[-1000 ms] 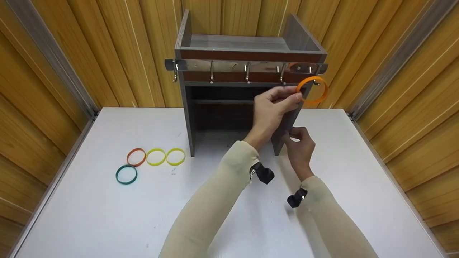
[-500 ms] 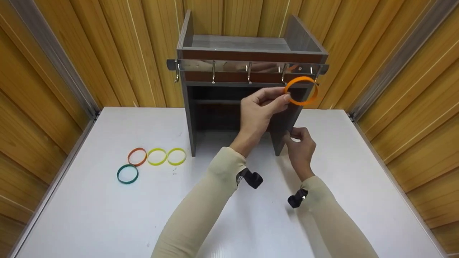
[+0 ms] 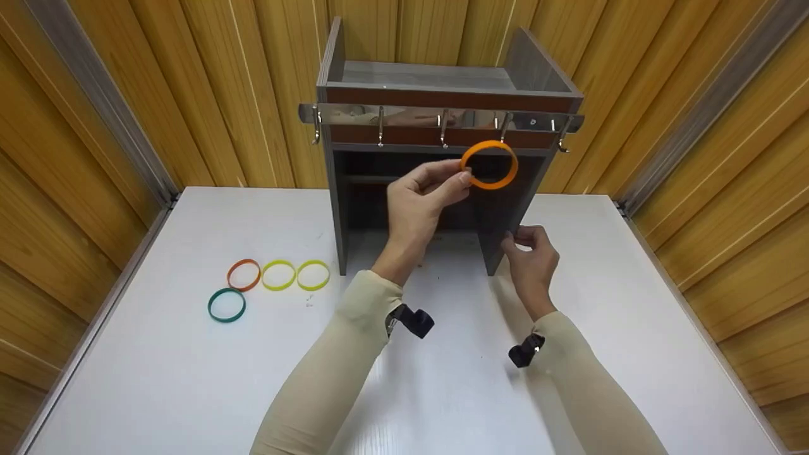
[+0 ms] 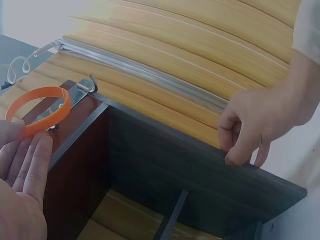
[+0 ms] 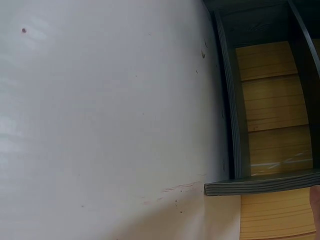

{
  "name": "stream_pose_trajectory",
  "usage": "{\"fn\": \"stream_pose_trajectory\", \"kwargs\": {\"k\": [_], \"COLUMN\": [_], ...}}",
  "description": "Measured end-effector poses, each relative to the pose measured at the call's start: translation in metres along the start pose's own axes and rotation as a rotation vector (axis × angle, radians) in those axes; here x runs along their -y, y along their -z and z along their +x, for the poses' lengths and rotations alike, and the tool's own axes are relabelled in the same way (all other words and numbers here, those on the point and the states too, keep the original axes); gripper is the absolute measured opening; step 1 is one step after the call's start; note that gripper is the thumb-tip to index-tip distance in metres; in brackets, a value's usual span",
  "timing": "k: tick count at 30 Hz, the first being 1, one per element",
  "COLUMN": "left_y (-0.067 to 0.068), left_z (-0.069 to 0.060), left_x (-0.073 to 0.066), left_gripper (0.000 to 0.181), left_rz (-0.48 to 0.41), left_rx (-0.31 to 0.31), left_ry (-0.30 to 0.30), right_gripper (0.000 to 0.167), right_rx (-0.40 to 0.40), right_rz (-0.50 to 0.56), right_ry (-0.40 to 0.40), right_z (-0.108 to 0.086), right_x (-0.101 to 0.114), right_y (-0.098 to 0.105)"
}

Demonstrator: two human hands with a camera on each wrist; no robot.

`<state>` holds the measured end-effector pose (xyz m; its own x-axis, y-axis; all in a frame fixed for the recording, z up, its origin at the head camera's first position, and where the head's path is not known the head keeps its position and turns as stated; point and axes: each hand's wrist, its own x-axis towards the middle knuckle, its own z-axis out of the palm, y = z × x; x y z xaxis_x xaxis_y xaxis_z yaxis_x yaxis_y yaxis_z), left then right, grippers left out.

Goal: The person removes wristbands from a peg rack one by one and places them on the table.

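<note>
My left hand (image 3: 414, 208) pinches an orange silicone wristband (image 3: 490, 186) between thumb and fingers. It holds the band in front of the grey shelf unit, just below the metal hook rail (image 3: 411, 117). In the left wrist view the orange wristband (image 4: 64, 111) overlaps the rail, and I cannot tell whether they touch. My right hand (image 3: 534, 259) grips the front edge of the shelf's right side panel (image 3: 509, 205), low down. That grip on the side panel (image 4: 150, 155) shows in the left wrist view too. Only a sliver of the right hand enters the right wrist view.
On the white table (image 3: 158, 379), left of the shelf, lie a red-orange wristband (image 3: 229, 275), two yellow ones and a green wristband (image 3: 226, 320). Several hooks hang along the rail. Wood-patterned walls (image 3: 253, 95) enclose the table at the back and sides.
My left hand has moved left with the orange wristband, away from the rail's right-end hook to a place below the neighbouring hook. The right hand has stayed at the side panel.
</note>
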<state>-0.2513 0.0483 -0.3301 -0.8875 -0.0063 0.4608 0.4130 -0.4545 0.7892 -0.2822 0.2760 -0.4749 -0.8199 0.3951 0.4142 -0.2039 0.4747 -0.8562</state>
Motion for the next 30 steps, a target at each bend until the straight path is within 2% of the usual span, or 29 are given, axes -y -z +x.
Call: {"fn": "stream_pose_trajectory", "kwargs": {"k": [6,10,18,26,30], "left_y": [0.021,0.034,0.064,0.103,0.127], "left_z": [-0.002,-0.004,-0.017,-0.034,-0.046], "left_x": [-0.003,-0.004,-0.003,0.0,-0.001], "left_gripper": [0.022,0.023,0.02,0.021,0.023], "left_rz": [0.011,0.012,0.054,0.099,0.189], "left_rx": [-0.03,-0.067,-0.141,-0.223,-0.275], "left_ry": [-0.018,-0.008,0.025,0.053,0.083], "right_gripper": [0.016,0.016,0.017,0.016,0.016], "right_rx": [-0.009,-0.011,-0.009,-0.005,-0.002], "right_rz": [0.025,0.025,0.016,0.018,0.024], "right_ry": [0.03,0.04,0.035,0.044,0.045], "right_z": [0.0,0.0,0.0,0.001,0.001], "right_x": [0.0,0.0,0.0,0.0,0.0], "right_y": [0.001,0.001,0.003,0.003,0.002]}}
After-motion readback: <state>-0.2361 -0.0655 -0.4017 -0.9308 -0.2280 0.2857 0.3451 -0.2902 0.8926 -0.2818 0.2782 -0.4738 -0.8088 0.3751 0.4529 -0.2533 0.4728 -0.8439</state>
